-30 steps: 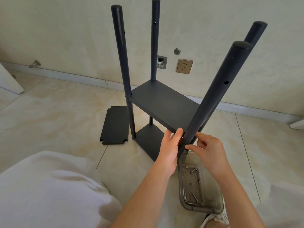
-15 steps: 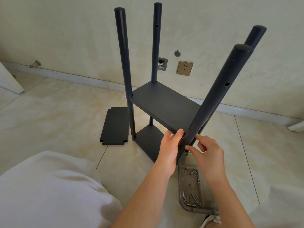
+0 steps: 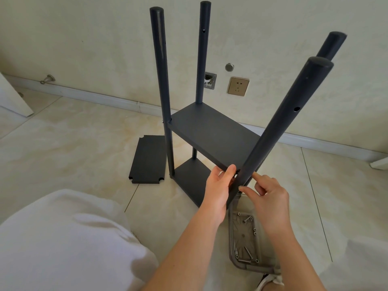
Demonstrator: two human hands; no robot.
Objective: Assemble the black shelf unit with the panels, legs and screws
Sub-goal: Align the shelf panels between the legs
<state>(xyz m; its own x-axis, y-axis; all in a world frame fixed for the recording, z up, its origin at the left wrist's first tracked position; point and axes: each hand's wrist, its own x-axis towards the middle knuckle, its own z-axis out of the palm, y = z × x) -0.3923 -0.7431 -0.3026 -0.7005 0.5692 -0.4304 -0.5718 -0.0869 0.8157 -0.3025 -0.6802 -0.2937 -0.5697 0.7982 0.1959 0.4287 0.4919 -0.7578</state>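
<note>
Shelf unit: the black shelf unit (image 3: 210,131) stands on the tiled floor (image 3: 84,148) near the wall, partly built, with four round legs rising well above its two fitted panels.
Upper panel: a flat matt black rectangle (image 3: 212,133) set between the legs, its near corner at the near right leg.
Lower panel: a second black board (image 3: 189,177) close to the floor, partly hidden by the hands.
Near right leg: a thick dark tube (image 3: 281,127) with a domed cap and a small round hole in its side; it leans toward the camera (wide-angle bend may add to this).
Other legs: the left leg (image 3: 162,91) and back leg (image 3: 203,53) look upright and smooth, slightly glossy; the far right leg (image 3: 331,46) shows only its top behind the near one.
Spare panel: a loose black board (image 3: 148,159) lies flat on the floor just left of the unit, with scooped notches at its corners.
Left hand: the left hand (image 3: 218,190) grips the near corner of the upper panel, thumb on top, fingers curled under.
Right hand: the right hand (image 3: 266,196) is at the near right leg, thumb and forefinger pinched together against the tube; what they pinch is too small to tell.
Screw tray: a grey translucent plastic tray (image 3: 233,238) on the floor below the hands holds silver screws (image 3: 245,253).
Clothing: white fabric (image 3: 63,238) fills the lower left.
</note>
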